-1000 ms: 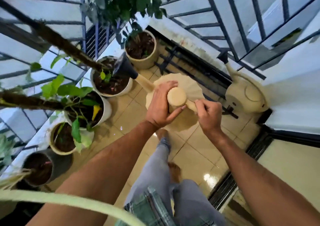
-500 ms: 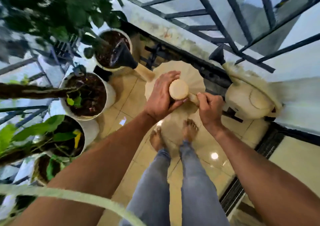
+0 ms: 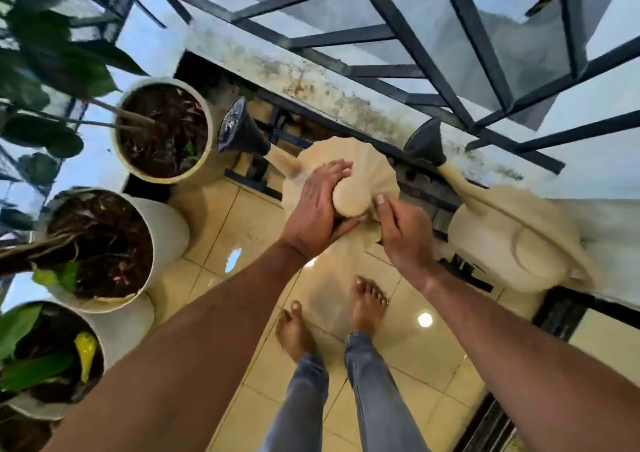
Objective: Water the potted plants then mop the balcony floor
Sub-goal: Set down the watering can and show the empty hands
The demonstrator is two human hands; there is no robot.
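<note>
Held watering can (image 3: 341, 174) above floor, rose beside nearest pot (image 3: 162, 129). Left hand (image 3: 317, 209) cupped round the cap, right hand (image 3: 403, 228) pinching handle. Rigid plastic, probably water-heavy — support the body.

I can read no words, brand marks or numbers anywhere here (the watering can (image 3: 343, 174) I hold and the plant pots (image 3: 162, 129) carry no readable print).
</note>
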